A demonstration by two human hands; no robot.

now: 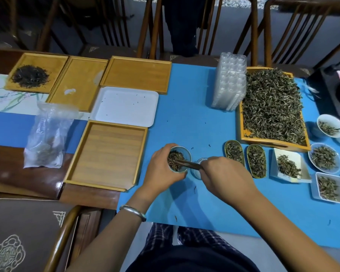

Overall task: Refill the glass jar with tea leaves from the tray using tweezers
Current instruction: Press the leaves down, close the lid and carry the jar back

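My left hand (162,169) grips a small glass jar (186,154) partly filled with tea leaves, tilted toward me on the blue mat. My right hand (222,174) pinches dark wooden tweezers (187,164), whose tips reach into the jar's mouth among the leaves. A round glass lid (199,161) lies between the two hands, partly hidden by my right fingers. The wooden tray (245,136) heaped with green tea leaves (273,107) stands at the right, beyond my right hand.
Two oval dishes (245,158), white bowls (325,158) and square dishes (289,165) of leaves sit right of my hands. Several wooden trays (106,154), a white tray (126,107), a plastic bag (47,138) and stacked clear containers (230,83) lie farther off. Chairs line the far edge.
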